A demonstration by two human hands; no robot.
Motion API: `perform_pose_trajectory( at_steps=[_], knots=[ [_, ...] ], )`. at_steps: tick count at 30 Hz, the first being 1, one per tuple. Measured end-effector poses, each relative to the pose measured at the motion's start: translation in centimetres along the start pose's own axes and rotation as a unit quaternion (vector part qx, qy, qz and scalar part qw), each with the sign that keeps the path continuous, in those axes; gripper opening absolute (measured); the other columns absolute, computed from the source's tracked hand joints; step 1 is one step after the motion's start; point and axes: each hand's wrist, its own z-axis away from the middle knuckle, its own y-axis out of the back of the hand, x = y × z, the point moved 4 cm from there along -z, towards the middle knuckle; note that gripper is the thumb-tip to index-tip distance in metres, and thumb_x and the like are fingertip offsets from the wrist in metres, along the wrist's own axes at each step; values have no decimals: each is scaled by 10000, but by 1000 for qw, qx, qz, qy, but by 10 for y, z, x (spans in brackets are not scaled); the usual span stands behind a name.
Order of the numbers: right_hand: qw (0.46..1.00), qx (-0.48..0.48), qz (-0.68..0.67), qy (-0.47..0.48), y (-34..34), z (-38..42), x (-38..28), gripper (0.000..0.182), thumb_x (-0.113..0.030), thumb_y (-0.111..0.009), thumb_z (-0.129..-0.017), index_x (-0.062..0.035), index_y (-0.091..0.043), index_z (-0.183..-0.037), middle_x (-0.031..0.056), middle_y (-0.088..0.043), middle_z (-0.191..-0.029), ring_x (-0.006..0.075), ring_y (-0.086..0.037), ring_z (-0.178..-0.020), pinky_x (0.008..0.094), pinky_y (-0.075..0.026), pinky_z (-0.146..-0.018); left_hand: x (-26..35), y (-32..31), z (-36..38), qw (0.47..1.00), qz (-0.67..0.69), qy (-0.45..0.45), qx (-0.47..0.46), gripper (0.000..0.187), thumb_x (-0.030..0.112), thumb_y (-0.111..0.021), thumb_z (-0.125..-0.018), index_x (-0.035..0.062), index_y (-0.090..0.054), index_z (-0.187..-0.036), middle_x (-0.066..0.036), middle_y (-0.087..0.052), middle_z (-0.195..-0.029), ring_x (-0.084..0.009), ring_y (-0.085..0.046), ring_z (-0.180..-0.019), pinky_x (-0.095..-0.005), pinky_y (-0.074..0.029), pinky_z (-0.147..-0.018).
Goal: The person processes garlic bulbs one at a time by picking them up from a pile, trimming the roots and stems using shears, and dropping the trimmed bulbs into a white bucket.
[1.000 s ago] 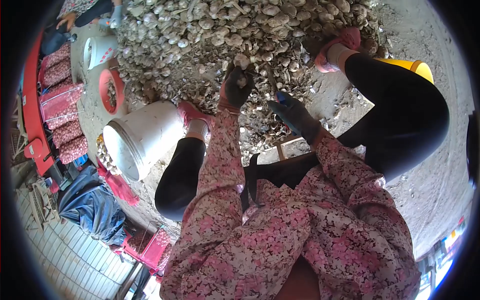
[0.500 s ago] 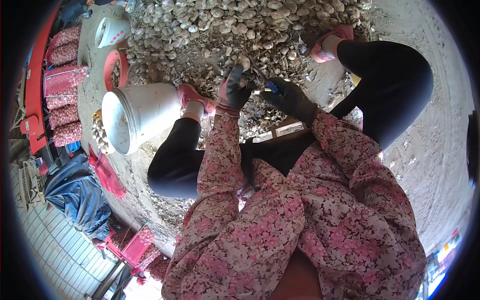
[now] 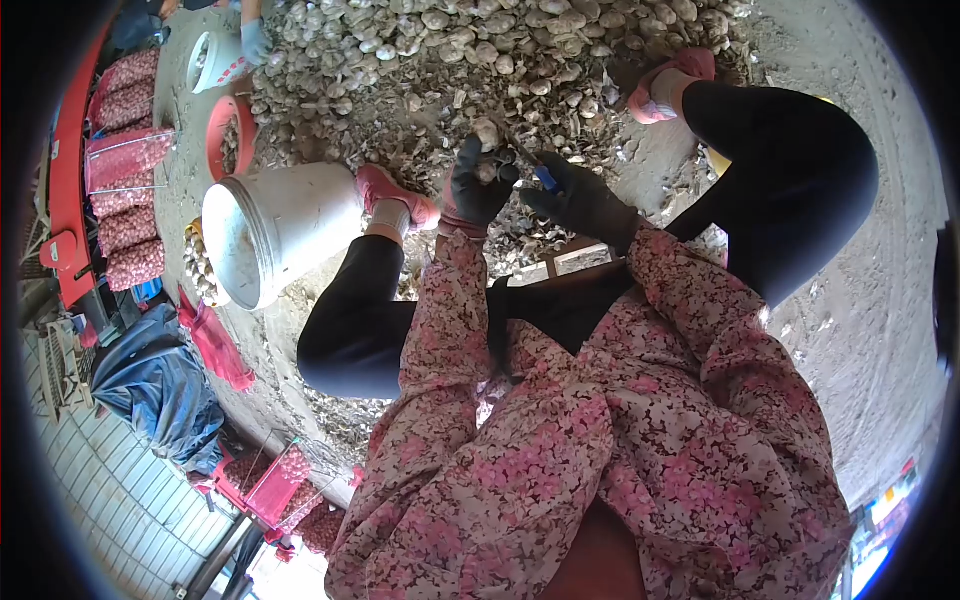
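Note:
A garlic bulb (image 3: 486, 133) sits at the fingertips of my left hand (image 3: 476, 192), which wears a dark glove and is closed around it. Part of the bulb and its stem is hidden by the fingers. My right hand (image 3: 585, 206), gloved as well, grips a knife (image 3: 545, 178) by its blue handle. The thin blade points up and left, close to the bulb. Beneath both hands lie scattered garlic skins and stems, and a large heap of garlic bulbs (image 3: 490, 45) spreads beyond them.
Left of my pink shoe, a white bucket (image 3: 300, 225) lies tilted with its mouth facing left. Behind it are a red tub (image 3: 232, 140) and another white bucket (image 3: 213, 62). A co-worker's gloved hand (image 3: 256, 42) reaches by the heap. Red net sacks (image 3: 130, 205) line the far left.
My left fingers have shifted around the garlic bulb, and the bulb has moved slightly down. The knife stays near it. A co-worker's gloved hand has come in beside the far bucket.

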Motion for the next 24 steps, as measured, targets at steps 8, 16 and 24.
perform_pose_trajectory(
  at_steps=[8,16,24],
  knots=[
    [921,-7,-328,-211,8,-5,19,330,-323,-662,-880,-120,-581,-1126,-29,-495,-634,51,-485,-514,252,-439,-476,35,-11,2,904,411,-9,-116,334,251,-655,-875,26,-531,-1088,-8,-531,-813,-79,-543,-668,-223,-510,-632],
    [981,121,136,67,19,4,-22,547,-362,-688,-806,-59,-495,-1218,144,-621,-937,283,-641,-863,412,-506,-736,31,-13,7,994,-55,-98,2,305,116,-617,-879,64,-552,-1173,-76,-603,-1078,-162,-599,-933,-216,-512,-694],
    [890,75,448,28,29,8,-31,691,-357,-691,-778,-69,-426,-1347,150,-618,-996,312,-620,-871,434,-488,-760,25,-4,4,889,-435,-113,82,514,-28,-674,-763,-26,-514,-1251,-131,-634,-1127,-197,-636,-962,-304,-528,-848]
  ],
)
